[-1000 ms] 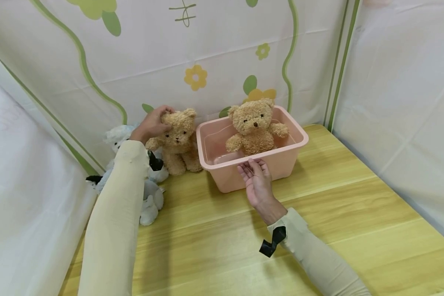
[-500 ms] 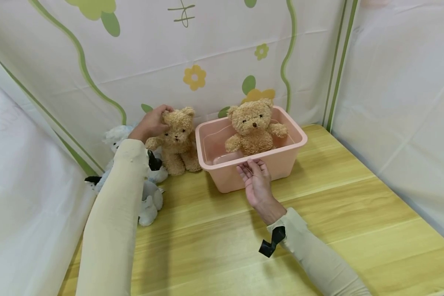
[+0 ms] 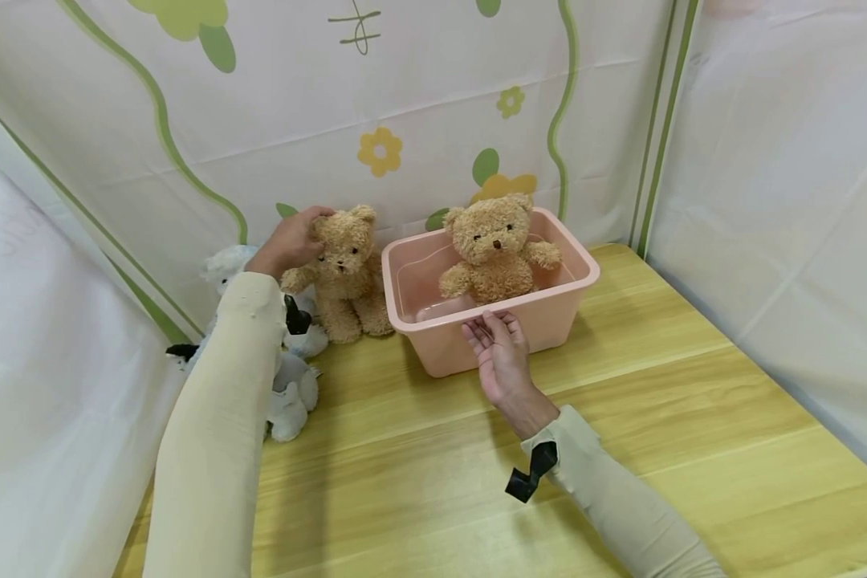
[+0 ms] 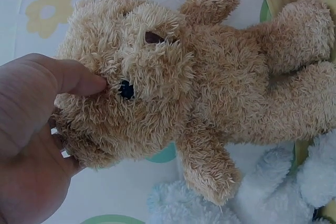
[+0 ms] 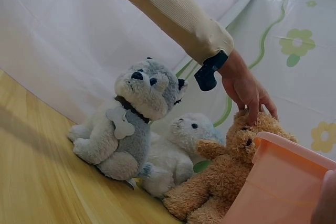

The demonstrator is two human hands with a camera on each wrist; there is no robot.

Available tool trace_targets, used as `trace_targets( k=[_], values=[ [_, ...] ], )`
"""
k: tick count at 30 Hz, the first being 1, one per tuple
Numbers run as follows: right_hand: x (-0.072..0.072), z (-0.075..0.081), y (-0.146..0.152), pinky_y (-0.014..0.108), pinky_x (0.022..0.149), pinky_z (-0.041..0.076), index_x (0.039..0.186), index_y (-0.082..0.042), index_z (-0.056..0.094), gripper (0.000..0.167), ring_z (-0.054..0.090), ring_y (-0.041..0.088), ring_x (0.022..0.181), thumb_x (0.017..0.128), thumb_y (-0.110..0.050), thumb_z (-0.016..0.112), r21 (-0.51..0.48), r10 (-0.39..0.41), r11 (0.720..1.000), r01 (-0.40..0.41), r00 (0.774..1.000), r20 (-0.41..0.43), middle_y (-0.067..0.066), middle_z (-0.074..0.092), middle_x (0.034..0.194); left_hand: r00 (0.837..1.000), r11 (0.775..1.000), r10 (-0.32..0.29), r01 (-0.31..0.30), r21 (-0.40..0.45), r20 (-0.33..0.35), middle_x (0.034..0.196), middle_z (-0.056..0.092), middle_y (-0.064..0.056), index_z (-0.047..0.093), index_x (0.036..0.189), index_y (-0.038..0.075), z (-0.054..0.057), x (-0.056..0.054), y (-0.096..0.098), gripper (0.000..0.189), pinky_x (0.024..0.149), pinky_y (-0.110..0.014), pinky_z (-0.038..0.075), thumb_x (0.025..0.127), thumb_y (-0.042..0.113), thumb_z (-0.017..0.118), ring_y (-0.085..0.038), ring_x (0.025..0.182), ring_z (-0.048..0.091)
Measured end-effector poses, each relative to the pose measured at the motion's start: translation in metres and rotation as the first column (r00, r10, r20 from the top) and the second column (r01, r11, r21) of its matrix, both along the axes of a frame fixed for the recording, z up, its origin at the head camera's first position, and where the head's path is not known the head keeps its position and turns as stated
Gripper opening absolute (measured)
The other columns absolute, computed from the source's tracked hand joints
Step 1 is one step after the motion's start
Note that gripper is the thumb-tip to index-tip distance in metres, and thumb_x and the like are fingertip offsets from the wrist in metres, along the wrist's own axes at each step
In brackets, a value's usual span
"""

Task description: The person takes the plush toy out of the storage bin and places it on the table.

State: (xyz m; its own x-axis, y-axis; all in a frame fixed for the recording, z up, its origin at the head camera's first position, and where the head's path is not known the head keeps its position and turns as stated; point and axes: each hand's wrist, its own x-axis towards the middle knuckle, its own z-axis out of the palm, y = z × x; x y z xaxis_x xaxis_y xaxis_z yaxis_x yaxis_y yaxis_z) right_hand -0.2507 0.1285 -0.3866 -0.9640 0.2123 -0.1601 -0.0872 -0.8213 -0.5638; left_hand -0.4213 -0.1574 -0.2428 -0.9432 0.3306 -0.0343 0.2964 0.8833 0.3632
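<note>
In the head view my left hand point(image 3: 289, 242) grips a curly tan teddy bear point(image 3: 343, 265) by the head. The left wrist view shows the thumb point(image 4: 79, 77) pressed beside its eye, with the other fingers behind the head. This bear is upright, left of a pink plastic bin point(image 3: 433, 353). My right hand point(image 3: 504, 361) holds the bin's front rim from outside, palm upward, its fingertips curled under the lip. A second tan teddy bear point(image 3: 494, 241) sits inside the bin, facing forward.
Left of the gripped bear, the right wrist view shows a grey and white plush husky point(image 5: 139, 124) and a white plush toy point(image 5: 173, 150). My left sleeve partly hides both in the head view. A flower-printed cloth point(image 3: 433, 80) hangs behind the wooden table point(image 3: 419, 482).
My left hand has moved slightly left, and the head of the gripped bear has tilted left with it. The right hand and the bin have stayed still.
</note>
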Motion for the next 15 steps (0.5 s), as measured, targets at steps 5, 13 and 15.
trace_targets(
  k=[5, 13, 15],
  values=[
    [0.0004, 0.0007, 0.0000, 0.026, 0.083, 0.057, 0.094, -0.013, 0.048, 0.011, 0.062, 0.015, 0.082, 0.101, -0.005, 0.051, -0.007, -0.001, 1.000, 0.001, 1.000, -0.002, 0.003, 0.059, 0.089, 1.000, 1.000, -0.001, 0.000, 0.024, 0.022, 0.128, 0.055, -0.026, 0.029, 0.155, 0.016, 0.0008, 0.0014, -0.0012, 0.064, 0.059, -0.034, 0.040, 0.095, 0.002, 0.048, -0.013, 0.053, 0.037],
    [0.0006, 0.0004, 0.0004, 0.026, 0.083, 0.056, 0.094, -0.013, 0.048, 0.011, 0.062, 0.015, 0.082, 0.101, -0.006, 0.051, -0.005, -0.001, 1.000, 0.000, 1.000, -0.008, 0.003, 0.059, 0.088, 1.000, 1.000, -0.003, 0.003, 0.007, 0.031, 0.152, 0.039, -0.021, 0.028, 0.155, 0.016, 0.0030, 0.0014, 0.0002, 0.062, 0.066, -0.038, 0.041, 0.098, 0.013, 0.051, -0.014, 0.057, 0.041],
    [0.0007, 0.0001, 0.0002, 0.026, 0.083, 0.056, 0.094, -0.013, 0.048, 0.010, 0.062, 0.015, 0.082, 0.101, -0.006, 0.051, -0.004, 0.001, 1.000, -0.001, 1.000, -0.008, 0.003, 0.059, 0.089, 1.000, 1.000, -0.006, 0.006, 0.002, 0.028, 0.158, 0.031, -0.020, 0.028, 0.155, 0.015, 0.0032, 0.0020, 0.0017, 0.061, 0.069, -0.039, 0.041, 0.098, 0.013, 0.051, -0.015, 0.057, 0.042]
  ],
)
